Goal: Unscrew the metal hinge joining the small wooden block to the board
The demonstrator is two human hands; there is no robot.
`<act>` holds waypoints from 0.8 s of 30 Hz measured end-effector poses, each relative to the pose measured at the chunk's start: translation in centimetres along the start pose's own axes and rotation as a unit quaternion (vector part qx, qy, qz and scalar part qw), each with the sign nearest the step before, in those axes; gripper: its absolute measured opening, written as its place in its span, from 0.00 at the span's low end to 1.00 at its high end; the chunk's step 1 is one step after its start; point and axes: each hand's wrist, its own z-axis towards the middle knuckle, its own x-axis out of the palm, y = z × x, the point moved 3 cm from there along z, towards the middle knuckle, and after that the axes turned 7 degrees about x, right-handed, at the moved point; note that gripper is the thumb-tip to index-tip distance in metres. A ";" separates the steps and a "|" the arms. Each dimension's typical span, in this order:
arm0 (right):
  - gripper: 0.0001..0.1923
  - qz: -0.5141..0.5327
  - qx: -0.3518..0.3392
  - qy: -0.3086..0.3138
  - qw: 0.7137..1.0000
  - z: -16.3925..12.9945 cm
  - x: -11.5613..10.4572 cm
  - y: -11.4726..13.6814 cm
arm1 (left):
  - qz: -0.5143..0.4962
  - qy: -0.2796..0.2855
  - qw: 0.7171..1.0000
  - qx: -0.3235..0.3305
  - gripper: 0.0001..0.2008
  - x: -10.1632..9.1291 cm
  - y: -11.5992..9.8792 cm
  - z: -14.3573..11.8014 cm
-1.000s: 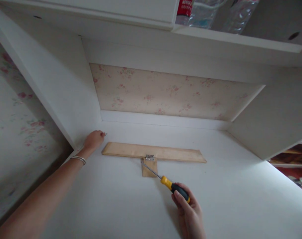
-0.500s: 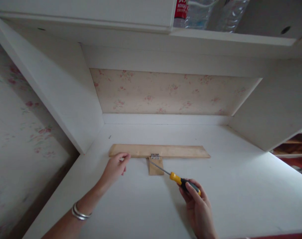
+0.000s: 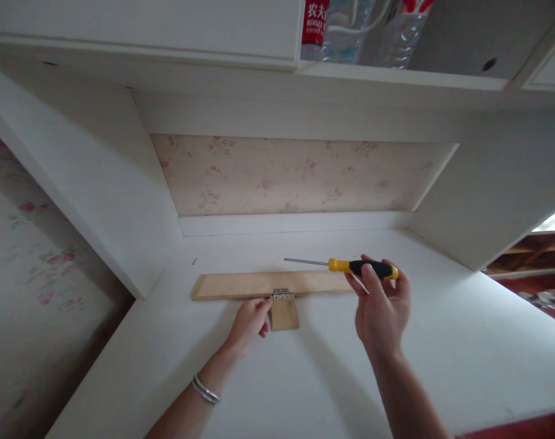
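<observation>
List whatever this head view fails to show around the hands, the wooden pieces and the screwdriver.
- Right end of the long wooden strip: hidden behind the right hand.
- Screws in the hinge: too small to make out.
- Left hand fingertips: curled by the small wooden block; whether they pinch anything is hidden.
- Screwdriver tip type: too small.
- Bottles on the upper shelf: cut off by the top edge.
- Tiny dark speck on the white surface: too small to identify.
</observation>
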 end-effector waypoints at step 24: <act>0.22 -0.437 -0.158 0.253 0.849 3.8 8.1 -1.8 | 0.053 -0.033 0.998 0.000 0.13 1.4 -0.3 1.4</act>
